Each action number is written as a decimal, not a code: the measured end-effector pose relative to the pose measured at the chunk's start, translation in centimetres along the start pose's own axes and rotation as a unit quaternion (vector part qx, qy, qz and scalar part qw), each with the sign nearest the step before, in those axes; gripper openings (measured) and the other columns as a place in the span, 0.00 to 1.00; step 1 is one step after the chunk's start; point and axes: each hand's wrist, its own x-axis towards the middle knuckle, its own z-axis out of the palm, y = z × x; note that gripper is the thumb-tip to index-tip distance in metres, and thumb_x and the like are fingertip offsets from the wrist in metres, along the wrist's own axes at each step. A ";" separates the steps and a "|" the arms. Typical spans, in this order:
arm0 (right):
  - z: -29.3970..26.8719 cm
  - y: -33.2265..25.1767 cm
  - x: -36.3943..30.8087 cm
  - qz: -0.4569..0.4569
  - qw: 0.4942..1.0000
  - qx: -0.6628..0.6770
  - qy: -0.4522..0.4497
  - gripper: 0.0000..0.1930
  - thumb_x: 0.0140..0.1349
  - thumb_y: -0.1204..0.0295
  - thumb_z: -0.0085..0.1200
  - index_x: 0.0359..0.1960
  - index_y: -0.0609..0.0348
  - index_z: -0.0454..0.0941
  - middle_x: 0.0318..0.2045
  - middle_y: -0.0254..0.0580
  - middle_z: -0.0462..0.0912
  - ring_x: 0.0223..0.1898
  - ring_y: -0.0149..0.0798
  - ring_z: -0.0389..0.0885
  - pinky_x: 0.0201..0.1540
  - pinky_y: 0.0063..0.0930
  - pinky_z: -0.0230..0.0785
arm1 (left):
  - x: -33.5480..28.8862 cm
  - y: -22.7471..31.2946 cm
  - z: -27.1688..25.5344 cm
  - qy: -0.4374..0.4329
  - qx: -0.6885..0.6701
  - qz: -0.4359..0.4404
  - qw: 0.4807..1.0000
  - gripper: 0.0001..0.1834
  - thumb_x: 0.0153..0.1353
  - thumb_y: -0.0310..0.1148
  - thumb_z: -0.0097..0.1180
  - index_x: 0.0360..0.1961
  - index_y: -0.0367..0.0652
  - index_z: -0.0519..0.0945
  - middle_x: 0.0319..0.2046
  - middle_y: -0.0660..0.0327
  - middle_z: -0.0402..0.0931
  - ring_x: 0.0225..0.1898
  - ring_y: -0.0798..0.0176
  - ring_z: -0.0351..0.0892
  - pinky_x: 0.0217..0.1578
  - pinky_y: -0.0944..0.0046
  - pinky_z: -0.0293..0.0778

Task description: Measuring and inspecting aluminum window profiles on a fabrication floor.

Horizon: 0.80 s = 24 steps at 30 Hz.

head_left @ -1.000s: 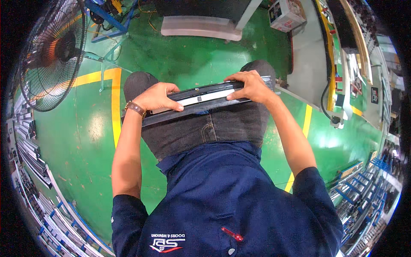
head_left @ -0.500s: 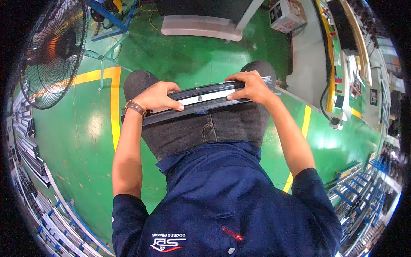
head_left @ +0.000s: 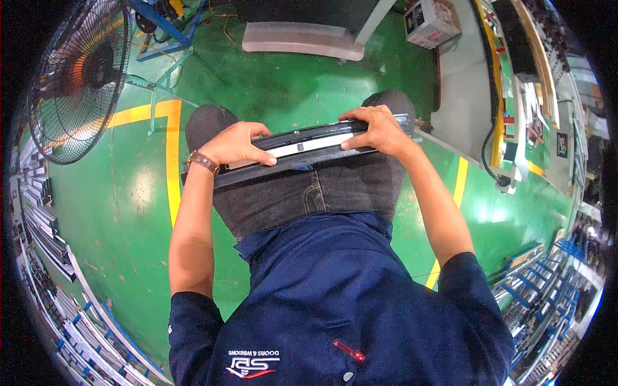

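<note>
The black profile (head_left: 302,159) is showing a smooth, partly glossy face; its white strip (head_left: 318,143) is looking smooth and matt. The faded denim trousers (head_left: 270,201) are looking matt and slightly rough, the navy cloth shirt (head_left: 309,276) is looking soft, and the smooth green floor (head_left: 122,238) is reflecting light glossily.

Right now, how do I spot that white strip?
Start at the dark trousers; across them lies a long dark bar. Between the left hand and right hand, along this bar, runs the white strip, set apart from its dark surroundings by brightness and a small dark mark.
</note>
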 end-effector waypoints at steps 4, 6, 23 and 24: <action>0.0 0.0 0.0 -0.002 1.000 -0.006 0.005 0.38 0.51 0.39 0.78 0.60 0.46 0.90 0.54 0.44 0.92 0.59 0.50 0.86 0.69 0.44 0.65 | 0.0 -0.2 0.1 0.003 -0.011 0.008 1.000 0.46 0.48 0.52 0.86 0.63 0.33 0.85 0.53 0.44 0.90 0.56 0.51 0.89 0.61 0.53 0.80; 0.0 0.0 0.0 0.000 1.000 -0.003 0.000 0.38 0.51 0.39 0.78 0.60 0.46 0.90 0.54 0.44 0.92 0.59 0.50 0.86 0.68 0.44 0.65 | 0.1 -0.2 0.1 0.005 -0.008 0.010 1.000 0.46 0.48 0.51 0.86 0.63 0.33 0.85 0.53 0.45 0.91 0.56 0.51 0.89 0.61 0.53 0.80; -0.1 -0.3 -0.2 0.000 1.000 -0.009 0.006 0.38 0.51 0.39 0.77 0.60 0.47 0.90 0.54 0.46 0.92 0.60 0.51 0.86 0.68 0.44 0.65 | 0.1 -0.1 0.2 0.001 -0.029 0.013 0.999 0.42 0.50 0.48 0.86 0.61 0.33 0.85 0.50 0.48 0.91 0.52 0.56 0.89 0.57 0.55 0.81; -0.1 -0.4 -0.2 0.000 1.000 -0.009 0.006 0.38 0.51 0.39 0.77 0.60 0.47 0.90 0.54 0.46 0.92 0.60 0.51 0.86 0.68 0.44 0.65 | 0.0 -0.1 0.2 0.002 -0.029 0.013 0.999 0.42 0.50 0.48 0.86 0.61 0.33 0.85 0.50 0.48 0.91 0.52 0.56 0.89 0.57 0.55 0.81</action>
